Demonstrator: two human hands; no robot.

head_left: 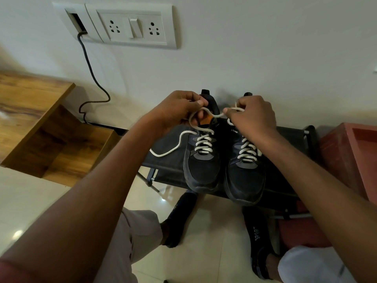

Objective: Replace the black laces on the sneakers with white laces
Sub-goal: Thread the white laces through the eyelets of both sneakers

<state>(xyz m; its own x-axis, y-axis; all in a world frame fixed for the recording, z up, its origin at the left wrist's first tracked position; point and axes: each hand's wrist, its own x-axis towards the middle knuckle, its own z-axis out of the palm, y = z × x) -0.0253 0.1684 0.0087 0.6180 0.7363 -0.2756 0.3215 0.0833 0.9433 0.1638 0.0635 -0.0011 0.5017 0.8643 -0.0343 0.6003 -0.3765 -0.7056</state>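
At six o'clock, nearest the camera, a person's knees in pale grey trousers and feet in black socks rest on a glossy cream tiled floor. Two bare forearms reach forward from the lower corners toward the centre.

At the centre, a pair of dark navy fabric sneakers sits side by side, toes toward the camera, on a low dark fabric stool with a metal frame. Both the left sneaker and the right sneaker already carry white laces through their eyelets; no black lace is visible.

Just beyond the tongues, at twelve o'clock of the shoes, the left hand pinches a loop of the left sneaker's thick white cotton lace between thumb and fingers. The right hand is curled around the other strand, which runs taut between the two hands. One loose tail trails off to nine o'clock across the stool.

This looks like tying the bow, near the end of the task. To do it well, keep both strands under even tension, hold the loop firmly, and snug the knot down onto the tongue.

At nine o'clock stands a brown wooden shelf unit; at three o'clock, a reddish box. Farthest, at twelve o'clock, a white wall socket plate with a black cable hanging down.
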